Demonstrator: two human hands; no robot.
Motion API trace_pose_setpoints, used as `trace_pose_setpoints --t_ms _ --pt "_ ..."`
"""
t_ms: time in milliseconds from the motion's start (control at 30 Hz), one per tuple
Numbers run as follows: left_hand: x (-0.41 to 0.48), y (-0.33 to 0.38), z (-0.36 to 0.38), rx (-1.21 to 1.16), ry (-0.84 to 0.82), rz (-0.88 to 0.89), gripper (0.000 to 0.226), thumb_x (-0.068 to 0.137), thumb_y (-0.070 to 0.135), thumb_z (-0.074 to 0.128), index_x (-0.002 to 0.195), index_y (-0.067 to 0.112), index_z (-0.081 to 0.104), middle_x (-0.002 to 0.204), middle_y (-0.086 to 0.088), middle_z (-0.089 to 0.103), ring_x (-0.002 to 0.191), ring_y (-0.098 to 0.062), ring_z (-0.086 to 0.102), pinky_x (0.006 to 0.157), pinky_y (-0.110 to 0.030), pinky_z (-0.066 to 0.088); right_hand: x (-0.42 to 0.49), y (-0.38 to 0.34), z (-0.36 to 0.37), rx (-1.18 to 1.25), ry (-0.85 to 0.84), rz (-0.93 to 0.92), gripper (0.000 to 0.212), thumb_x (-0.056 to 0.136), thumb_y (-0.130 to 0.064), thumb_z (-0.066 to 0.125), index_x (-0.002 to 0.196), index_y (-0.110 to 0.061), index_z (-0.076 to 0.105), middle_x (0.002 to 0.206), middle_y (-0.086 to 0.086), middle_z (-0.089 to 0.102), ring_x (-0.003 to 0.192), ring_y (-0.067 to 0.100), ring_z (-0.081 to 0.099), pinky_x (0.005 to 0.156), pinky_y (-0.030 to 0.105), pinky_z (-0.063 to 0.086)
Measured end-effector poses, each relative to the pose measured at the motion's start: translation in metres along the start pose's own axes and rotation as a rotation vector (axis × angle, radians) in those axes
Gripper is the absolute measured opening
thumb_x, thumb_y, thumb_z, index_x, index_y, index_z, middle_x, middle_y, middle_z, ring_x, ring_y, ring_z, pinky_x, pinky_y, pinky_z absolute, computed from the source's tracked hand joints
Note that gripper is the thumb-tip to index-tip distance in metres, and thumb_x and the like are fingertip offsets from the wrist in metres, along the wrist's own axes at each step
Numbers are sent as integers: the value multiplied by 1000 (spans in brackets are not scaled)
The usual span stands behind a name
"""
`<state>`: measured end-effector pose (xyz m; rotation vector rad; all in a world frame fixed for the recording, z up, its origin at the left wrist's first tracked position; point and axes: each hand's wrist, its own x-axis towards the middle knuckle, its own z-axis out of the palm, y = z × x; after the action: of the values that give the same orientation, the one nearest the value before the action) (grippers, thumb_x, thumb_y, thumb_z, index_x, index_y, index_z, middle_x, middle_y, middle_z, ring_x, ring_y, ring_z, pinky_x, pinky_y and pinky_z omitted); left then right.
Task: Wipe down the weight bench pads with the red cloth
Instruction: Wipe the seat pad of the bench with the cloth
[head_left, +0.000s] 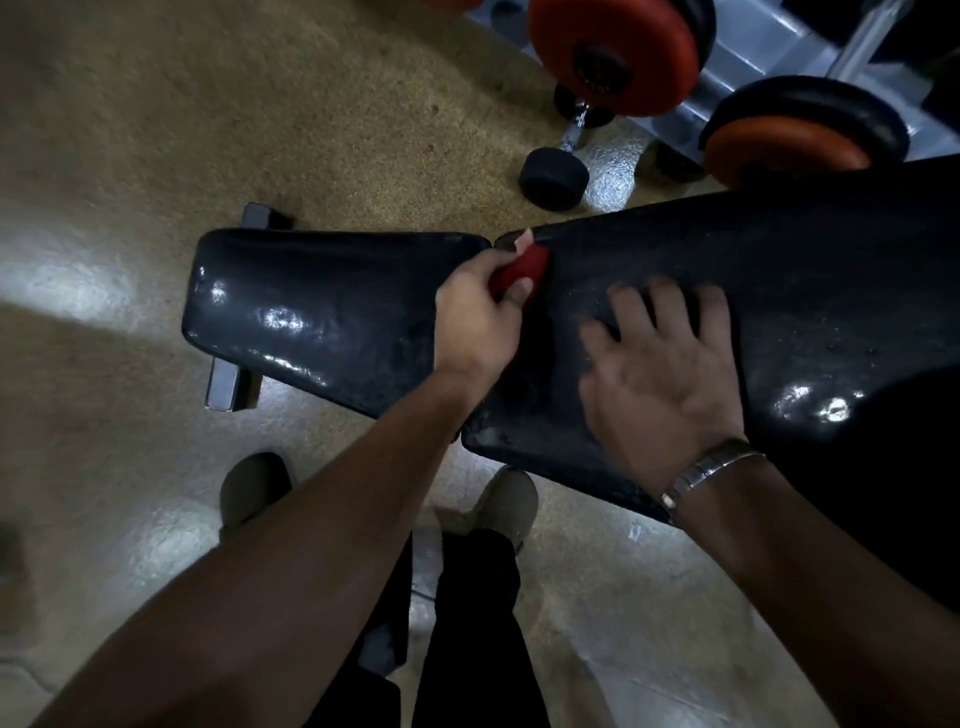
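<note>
The black weight bench has two pads: a shiny seat pad (311, 312) on the left and a longer back pad (779, 291) on the right, meeting at a narrow gap. My left hand (475, 317) grips the bunched red cloth (519, 267) at the far end of that gap, against the back pad's near-left corner. My right hand (660, 374) lies flat on the back pad with fingers spread, wearing a metal bracelet on the wrist.
Black dumbbell (556, 174) lies on the speckled floor beyond the bench. Red and orange weight plates (613, 52) (789, 145) sit on a grey rack at the top right. The bench's metal feet (228, 384) stick out left. My shoes (509, 504) stand close below.
</note>
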<state>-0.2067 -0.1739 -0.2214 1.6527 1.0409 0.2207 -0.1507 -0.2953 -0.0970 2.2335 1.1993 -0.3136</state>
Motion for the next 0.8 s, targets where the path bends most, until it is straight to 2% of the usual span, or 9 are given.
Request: trace_pose_setpoints --t_ms 133,233,300,400,467,533,667,733,800 --pt "-33 -25 -9 49 -12 23 26 97 23 68 122 18 71 109 0 74 102 -15 69 91 -30 56 -1 2 -1 29 4 1 41 86 -33 54 122 -16 65 134 13 52 131 41 39 112 61 23" --pt "-2 -24 -5 95 40 -114 22 98 22 66 119 18 73 101 -2 75 99 -20 70 83 -26 53 -2 4 -1 30 -1 -7 44 87 -35 54 125 -16 64 136 13 51 132 41 38 113 62 21" --pt "27 -11 2 99 41 -170 24 98 23 66 120 18 73 103 -2 74 100 -19 69 80 -20 49 -2 3 1 24 11 -6 42 86 -34 56 123 -16 66 135 14 52 131 41 39 112 62 21" --pt "37 6 6 43 32 -59 28 97 19 68 124 18 73 110 3 72 102 -10 65 83 -12 43 -1 1 4 25 36 -1 38 82 -31 61 115 -13 69 131 16 55 128 43 42 111 63 23" --pt "19 4 5 40 6 52 31 95 18 68 126 17 72 115 -2 73 106 -14 66 93 -18 46 -1 1 4 34 47 6 35 81 -30 63 110 -12 69 128 16 56 127 43 43 111 63 23" --pt "1 -6 4 121 27 81 33 96 19 66 129 18 70 113 -7 71 105 -20 66 92 -25 48 0 1 4 44 48 7 34 80 -29 63 109 -12 69 127 16 57 126 43 44 110 63 24" --pt "28 3 7 260 52 -46 30 98 21 62 128 19 70 109 -11 73 104 -27 68 81 -24 46 1 2 4 46 47 -1 37 77 -29 66 110 -12 70 127 16 59 124 44 46 107 63 26" --pt "57 19 10 191 2 -116 25 99 22 63 122 19 73 109 -8 74 103 -24 70 84 -27 54 0 3 5 28 33 -5 38 78 -30 65 112 -13 69 127 15 58 125 43 45 107 63 23" --pt "71 31 13 118 -58 -91 24 98 21 65 120 21 75 109 -2 75 102 -18 69 88 -26 56 0 2 6 22 32 -7 39 79 -32 64 114 -14 69 126 14 58 125 42 44 108 62 22"
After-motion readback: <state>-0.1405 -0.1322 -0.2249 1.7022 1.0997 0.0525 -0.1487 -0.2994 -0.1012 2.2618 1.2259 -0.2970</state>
